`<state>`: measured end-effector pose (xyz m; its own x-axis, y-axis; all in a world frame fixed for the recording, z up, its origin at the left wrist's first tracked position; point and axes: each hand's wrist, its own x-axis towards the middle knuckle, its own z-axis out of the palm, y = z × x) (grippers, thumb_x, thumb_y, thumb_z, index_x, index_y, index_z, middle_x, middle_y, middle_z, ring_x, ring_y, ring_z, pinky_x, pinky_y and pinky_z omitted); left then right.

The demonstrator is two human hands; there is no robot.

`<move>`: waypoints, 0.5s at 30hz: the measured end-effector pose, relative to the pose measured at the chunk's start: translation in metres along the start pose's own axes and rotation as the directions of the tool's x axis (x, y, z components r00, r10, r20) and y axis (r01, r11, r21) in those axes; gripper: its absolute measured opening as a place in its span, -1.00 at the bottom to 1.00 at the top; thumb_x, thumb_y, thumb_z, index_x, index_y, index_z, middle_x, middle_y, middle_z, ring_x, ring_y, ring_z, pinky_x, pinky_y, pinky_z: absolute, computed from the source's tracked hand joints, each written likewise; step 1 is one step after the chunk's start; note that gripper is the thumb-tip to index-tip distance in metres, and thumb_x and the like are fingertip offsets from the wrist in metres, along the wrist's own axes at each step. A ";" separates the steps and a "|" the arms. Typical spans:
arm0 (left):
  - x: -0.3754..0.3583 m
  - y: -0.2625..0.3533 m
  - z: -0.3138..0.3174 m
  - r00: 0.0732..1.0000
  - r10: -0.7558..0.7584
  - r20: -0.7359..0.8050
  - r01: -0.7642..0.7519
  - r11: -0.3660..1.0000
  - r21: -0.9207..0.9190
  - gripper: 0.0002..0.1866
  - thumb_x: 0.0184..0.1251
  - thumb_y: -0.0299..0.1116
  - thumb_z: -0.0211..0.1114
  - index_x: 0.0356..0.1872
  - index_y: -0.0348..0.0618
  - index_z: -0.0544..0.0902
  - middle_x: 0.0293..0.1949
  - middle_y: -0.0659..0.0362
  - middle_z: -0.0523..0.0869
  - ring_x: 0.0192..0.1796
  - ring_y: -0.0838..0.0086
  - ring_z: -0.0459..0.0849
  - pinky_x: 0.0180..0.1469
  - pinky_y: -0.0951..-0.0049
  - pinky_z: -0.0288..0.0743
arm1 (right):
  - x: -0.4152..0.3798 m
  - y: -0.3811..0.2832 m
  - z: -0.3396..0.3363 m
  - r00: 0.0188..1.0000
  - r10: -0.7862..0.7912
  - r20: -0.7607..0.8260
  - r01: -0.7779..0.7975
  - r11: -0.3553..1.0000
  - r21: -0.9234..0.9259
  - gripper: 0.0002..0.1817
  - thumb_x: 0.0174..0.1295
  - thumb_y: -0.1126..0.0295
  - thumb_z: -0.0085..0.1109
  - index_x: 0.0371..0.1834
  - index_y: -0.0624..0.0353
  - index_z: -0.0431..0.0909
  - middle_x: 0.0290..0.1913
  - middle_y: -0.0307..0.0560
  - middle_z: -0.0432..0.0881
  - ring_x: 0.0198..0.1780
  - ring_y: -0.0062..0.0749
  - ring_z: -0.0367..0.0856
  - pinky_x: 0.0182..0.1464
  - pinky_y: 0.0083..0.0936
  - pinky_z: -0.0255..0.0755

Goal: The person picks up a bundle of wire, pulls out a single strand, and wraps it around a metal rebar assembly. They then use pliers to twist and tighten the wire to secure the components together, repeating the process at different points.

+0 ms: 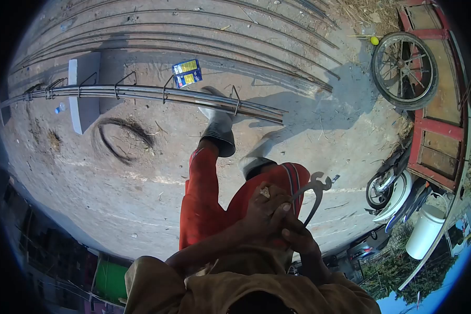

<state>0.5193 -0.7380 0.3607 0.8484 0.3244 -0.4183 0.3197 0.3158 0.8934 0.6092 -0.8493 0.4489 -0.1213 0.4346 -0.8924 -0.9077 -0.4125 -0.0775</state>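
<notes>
Metal pincers (pixel 318 187) with a curved jaw stick out from my two hands, which meet close together above my right thigh. My left hand (pixel 266 208), a ring on one finger, is closed, and one handle runs into its fingers. My right hand (pixel 300 238) is closed just below, against the end of the other handle; its palm side is hidden. Ahead, long steel bars (pixel 193 95) with several square stirrups (pixel 124 85) along them lie across a pale block (pixel 77 97). My left boot (pixel 219 128) is at the bars, partly hidden by them.
A ring of dark tie wire (pixel 104 141) and a blue-yellow packet (pixel 187 73) lie on the ground. Several long rods (pixel 193 39) stretch across the far side. At right are a wheel (pixel 404 70), a red-framed cart (pixel 439 123) and a white bucket (pixel 425 233).
</notes>
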 end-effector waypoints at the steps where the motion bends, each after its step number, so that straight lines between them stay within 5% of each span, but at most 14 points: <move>1: 0.006 0.003 0.002 1.000 0.013 -0.006 -0.013 1.000 -0.023 -0.78 0.32 -0.32 0.10 -0.33 -0.26 0.61 -0.39 0.07 0.59 -0.29 0.23 0.57 -0.20 0.28 0.42 | -0.001 -0.013 0.002 0.998 0.037 -0.057 -0.042 0.996 -0.081 -0.15 0.14 0.49 -0.10 0.46 0.33 -0.35 0.44 0.12 -0.04 0.48 -0.26 -0.09 0.41 -0.38 -0.09; 3: 0.019 0.010 0.006 0.999 0.034 -0.030 -0.036 0.997 -0.072 -0.79 0.32 -0.32 0.11 -0.32 -0.26 0.62 -0.39 0.07 0.59 -0.30 0.23 0.57 -0.20 0.27 0.42 | 0.000 -0.036 0.004 0.983 0.100 -0.157 -0.137 0.959 -0.248 -0.22 0.18 0.50 -0.10 0.45 0.38 -0.23 0.39 0.15 0.10 0.43 -0.25 0.07 0.37 -0.38 0.06; 5: 0.028 0.015 0.013 0.996 0.055 -0.065 -0.062 0.992 -0.107 -0.79 0.31 -0.32 0.12 -0.31 -0.26 0.62 -0.39 0.06 0.60 -0.30 0.22 0.57 -0.20 0.27 0.43 | -0.002 -0.044 -0.009 0.994 -0.104 -0.034 0.070 0.840 -0.538 -0.39 0.24 0.49 -0.14 0.38 0.39 0.01 0.14 0.17 0.42 0.16 -0.27 0.46 0.14 -0.43 0.37; 6: 0.033 0.018 0.017 0.994 0.061 -0.090 -0.072 0.990 -0.125 -0.79 0.31 -0.31 0.13 -0.30 -0.26 0.62 -0.40 0.06 0.60 -0.30 0.21 0.57 -0.20 0.27 0.43 | -0.004 -0.056 -0.014 0.994 0.014 -0.109 -0.069 0.853 -0.517 -0.42 0.26 0.49 -0.16 0.37 0.38 0.05 0.08 0.16 0.47 0.08 -0.28 0.53 0.08 -0.44 0.42; 8: 0.041 0.023 0.026 0.987 0.070 -0.143 -0.092 0.984 -0.153 -0.79 0.30 -0.31 0.14 -0.29 -0.26 0.62 -0.40 0.06 0.61 -0.31 0.20 0.57 -0.20 0.26 0.43 | -0.004 -0.077 -0.022 0.987 0.061 -0.148 -0.137 0.795 -0.591 -0.49 0.30 0.46 -0.19 0.33 0.36 0.12 -0.03 0.13 0.55 -0.04 -0.30 0.61 -0.02 -0.44 0.49; 10: 0.046 0.023 0.040 0.968 0.079 -0.237 -0.128 0.972 -0.199 -0.79 0.30 -0.31 0.15 -0.28 -0.26 0.63 -0.40 0.05 0.62 -0.31 0.19 0.57 -0.20 0.26 0.44 | 0.001 -0.092 -0.028 0.999 -0.042 -0.034 0.001 0.637 -0.771 -0.55 0.35 0.41 -0.20 0.29 0.33 0.18 -0.12 0.09 0.59 -0.14 -0.32 0.65 -0.09 -0.45 0.53; 13: 0.054 0.007 0.067 0.889 0.076 -0.452 -0.215 0.940 -0.266 -0.75 0.37 -0.29 0.11 -0.17 -0.28 0.61 -0.39 0.02 0.62 -0.33 0.21 0.56 -0.21 0.28 0.43 | -0.002 -0.108 -0.069 0.996 0.038 -0.079 -0.086 0.605 -0.791 -0.46 0.40 0.26 -0.17 0.36 0.32 0.10 -0.11 0.11 0.57 -0.10 -0.28 0.64 -0.06 -0.44 0.52; 15: 0.046 -0.001 0.091 0.803 -0.141 -0.579 -0.004 0.970 -0.242 -0.74 0.38 -0.29 0.12 -0.10 -0.28 0.60 -0.38 0.04 0.62 -0.34 0.30 0.54 -0.20 0.33 0.42 | -0.009 -0.127 -0.084 0.997 0.050 -0.067 -0.083 0.581 -0.810 -0.38 0.41 0.17 -0.14 0.41 0.31 0.02 -0.04 0.13 0.52 -0.06 -0.24 0.63 -0.04 -0.41 0.52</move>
<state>0.5962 -0.8045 0.3560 0.3919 0.7321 -0.5572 0.2044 0.5212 0.8286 0.7594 -0.8682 0.4299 -0.1391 0.3592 -0.9228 -0.1918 -0.9240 -0.3308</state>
